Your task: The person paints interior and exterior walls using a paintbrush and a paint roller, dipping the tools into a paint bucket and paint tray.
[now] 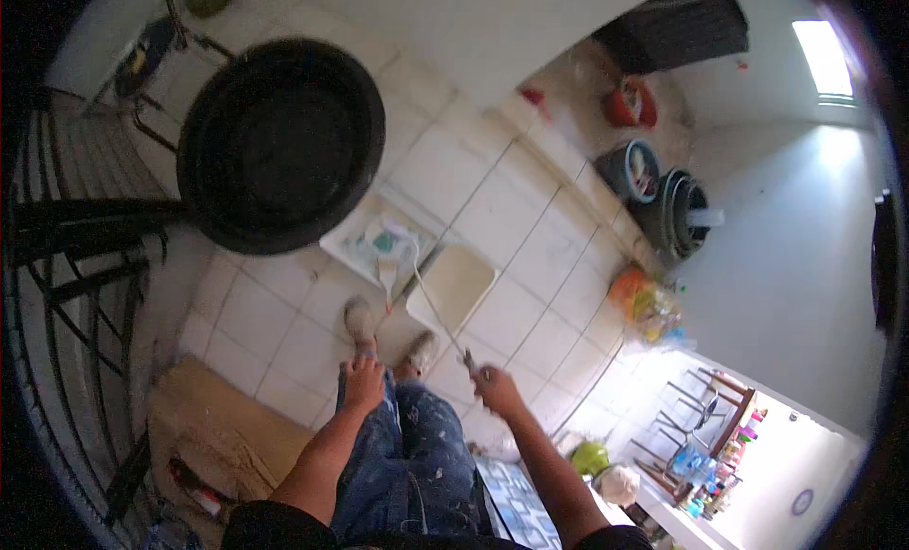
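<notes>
My right hand (496, 389) is closed round the handle end of a paint roller with a long, thin pale rod (436, 309). The rod slants up and left, over a cream rectangular container (472, 274), to a white tray (343, 246). Its far end lies over the tray, where white and green-blue patches show; the roller head is hard to make out. A flat paintbrush (386, 271) with a pale head lies at the tray's near edge. My left hand (363, 384) rests on my left knee, fingers laid over the paint-spotted jeans (431, 455), holding nothing.
A large round black basin-like thing (281, 145) stands at upper left beside black metal chairs (71, 238). Brown cardboard (222, 413) lies at lower left. Buckets (632, 171), a red tub (629, 105) and plastic bags (649, 309) line the right side. Pale tiles (511, 219) cover the floor.
</notes>
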Available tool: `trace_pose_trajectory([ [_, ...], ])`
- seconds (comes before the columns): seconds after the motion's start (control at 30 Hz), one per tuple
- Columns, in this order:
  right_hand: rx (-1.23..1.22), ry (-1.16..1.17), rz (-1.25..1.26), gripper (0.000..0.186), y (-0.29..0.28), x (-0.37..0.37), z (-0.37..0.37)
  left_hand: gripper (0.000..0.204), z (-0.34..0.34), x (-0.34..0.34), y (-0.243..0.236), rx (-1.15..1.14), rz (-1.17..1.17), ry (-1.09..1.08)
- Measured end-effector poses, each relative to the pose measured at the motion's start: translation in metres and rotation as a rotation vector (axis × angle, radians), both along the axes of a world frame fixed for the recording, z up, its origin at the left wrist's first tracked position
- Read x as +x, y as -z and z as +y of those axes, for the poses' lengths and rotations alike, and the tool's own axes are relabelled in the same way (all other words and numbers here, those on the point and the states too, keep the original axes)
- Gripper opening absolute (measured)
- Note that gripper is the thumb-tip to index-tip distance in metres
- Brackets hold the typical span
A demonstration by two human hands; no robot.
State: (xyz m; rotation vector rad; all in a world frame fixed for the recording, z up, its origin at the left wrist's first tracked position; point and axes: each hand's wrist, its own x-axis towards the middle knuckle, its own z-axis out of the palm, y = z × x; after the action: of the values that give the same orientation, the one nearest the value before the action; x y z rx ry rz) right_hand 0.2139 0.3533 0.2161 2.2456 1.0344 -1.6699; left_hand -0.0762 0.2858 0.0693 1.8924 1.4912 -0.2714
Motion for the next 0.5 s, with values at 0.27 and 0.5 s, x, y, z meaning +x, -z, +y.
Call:
trace_pose_trajectory([
  [0.27,0.052,0.463,0.293,0.025,-0.17,-0.055,-0.03,0.025,0.072,-0.068,-0.094,-0.049,-0.138,0.034],
  [0.5,0.357,0.645,0.521,0.023,-0.209,-0.097,-0.027,0.025,0.084,-0.164,-0.129,0.077,-0.05,-0.276],
])
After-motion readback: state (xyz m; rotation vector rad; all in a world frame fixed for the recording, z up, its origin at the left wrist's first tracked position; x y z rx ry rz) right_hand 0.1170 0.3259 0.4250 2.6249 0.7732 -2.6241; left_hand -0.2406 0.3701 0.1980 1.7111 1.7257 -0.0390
